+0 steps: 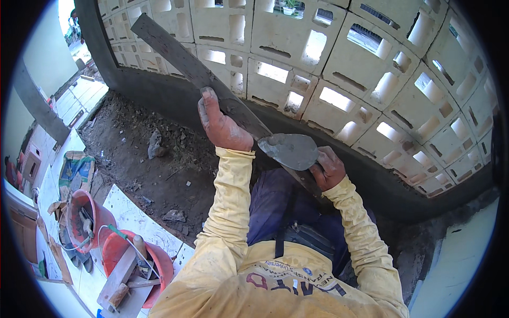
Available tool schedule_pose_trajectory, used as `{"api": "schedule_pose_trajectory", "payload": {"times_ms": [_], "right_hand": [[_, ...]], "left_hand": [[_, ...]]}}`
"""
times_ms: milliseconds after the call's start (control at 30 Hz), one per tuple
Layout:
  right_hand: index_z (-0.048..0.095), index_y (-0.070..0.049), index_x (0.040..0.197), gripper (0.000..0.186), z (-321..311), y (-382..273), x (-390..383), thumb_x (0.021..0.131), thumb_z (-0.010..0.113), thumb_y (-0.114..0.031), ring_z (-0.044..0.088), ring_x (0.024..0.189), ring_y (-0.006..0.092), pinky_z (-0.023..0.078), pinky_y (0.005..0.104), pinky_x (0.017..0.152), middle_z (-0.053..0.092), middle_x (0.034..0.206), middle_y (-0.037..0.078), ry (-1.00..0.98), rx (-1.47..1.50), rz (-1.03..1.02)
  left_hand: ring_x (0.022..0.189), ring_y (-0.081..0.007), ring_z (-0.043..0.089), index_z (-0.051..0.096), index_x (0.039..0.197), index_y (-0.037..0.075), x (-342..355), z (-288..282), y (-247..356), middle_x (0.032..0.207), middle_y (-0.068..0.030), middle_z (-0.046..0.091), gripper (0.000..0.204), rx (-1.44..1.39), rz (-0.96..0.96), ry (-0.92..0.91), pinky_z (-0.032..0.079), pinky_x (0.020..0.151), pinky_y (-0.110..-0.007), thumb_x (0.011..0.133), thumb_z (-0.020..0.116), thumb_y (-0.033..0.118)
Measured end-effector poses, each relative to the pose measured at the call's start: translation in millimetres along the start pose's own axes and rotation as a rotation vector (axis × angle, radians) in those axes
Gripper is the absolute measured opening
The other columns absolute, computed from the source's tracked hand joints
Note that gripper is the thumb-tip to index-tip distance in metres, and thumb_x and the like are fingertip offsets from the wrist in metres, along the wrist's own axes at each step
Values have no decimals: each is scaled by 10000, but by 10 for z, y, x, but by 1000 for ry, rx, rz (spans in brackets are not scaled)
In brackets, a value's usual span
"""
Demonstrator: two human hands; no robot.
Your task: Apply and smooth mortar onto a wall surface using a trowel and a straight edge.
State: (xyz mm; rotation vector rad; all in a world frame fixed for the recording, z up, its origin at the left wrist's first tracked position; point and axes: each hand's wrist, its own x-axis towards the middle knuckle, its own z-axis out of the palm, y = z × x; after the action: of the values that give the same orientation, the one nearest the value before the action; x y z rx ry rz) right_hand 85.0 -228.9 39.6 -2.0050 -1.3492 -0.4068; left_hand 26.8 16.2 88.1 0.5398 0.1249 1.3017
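My left hand [225, 124] grips a long grey, mortar-smeared flat bar [175, 53], which slants from the upper left down toward my lap. My right hand [331, 169] is closed at a trowel, its handle hidden in the fingers. The trowel's grey rounded blade [289, 151] lies on or just over the bar's lower part, between my hands. Behind the bar is a cream wall of pierced blocks [344, 74] above a dark grey plastered band [143, 82].
Dirt and rubble [164, 180] lie along the wall. At lower left, two red buckets [90, 206] [164, 265] with tools stand on or by white tiles [119, 199], near a torn sack [74, 172]. A grey post [47, 111] is at left, a pale low wall [466, 249] at lower right.
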Motion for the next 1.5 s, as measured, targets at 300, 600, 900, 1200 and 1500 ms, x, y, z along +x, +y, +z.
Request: {"api": "schedule_pose_trajectory", "payload": {"times_ms": [300, 600, 900, 1200, 1500], "right_hand": [[584, -90, 1065, 352, -266, 19, 606, 724, 667, -117, 562, 845, 313, 460, 395, 718, 578, 936, 109, -37, -194, -208], [566, -139, 1117, 385, -517, -67, 1193, 744, 664, -147, 563, 850, 309, 462, 394, 699, 584, 958, 101, -32, -302, -372], [556, -128, 1132, 360, -545, -180, 1624, 786, 644, -170, 566, 846, 314, 474, 403, 710, 570, 959, 119, 79, -310, -456], [552, -14, 1045, 271, -398, -521, 2035, 812, 621, -133, 582, 795, 335, 483, 370, 704, 574, 896, 160, 326, -166, -357], [538, -12, 980, 230, -246, -603, 445, 816, 615, -152, 550, 610, 208, 448, 297, 598, 549, 752, 120, 147, 471, 520]], "left_hand": [[805, -141, 554, 552, 1072, 153, 73, 10, 62, 939, 37, 580, 293, -86, -80, -25, 457, 669, -344, 869, 560, 364], [878, -92, 510, 532, 929, 62, -10, 133, 158, 916, 10, 544, 174, -186, -112, -151, 415, 816, -262, 930, 482, 229], [1048, -185, 524, 496, 1187, 65, 32, 68, 94, 1145, -43, 554, 366, -221, -199, -332, 396, 929, -337, 921, 480, 316], [846, -136, 527, 526, 1038, 80, -175, 149, 15, 936, -21, 555, 291, -183, -226, -186, 429, 755, -289, 933, 448, 339], [576, -142, 474, 533, 877, 98, 228, -188, 136, 620, -21, 499, 370, -194, -268, -160, 391, 580, -290, 880, 507, 467]]}}
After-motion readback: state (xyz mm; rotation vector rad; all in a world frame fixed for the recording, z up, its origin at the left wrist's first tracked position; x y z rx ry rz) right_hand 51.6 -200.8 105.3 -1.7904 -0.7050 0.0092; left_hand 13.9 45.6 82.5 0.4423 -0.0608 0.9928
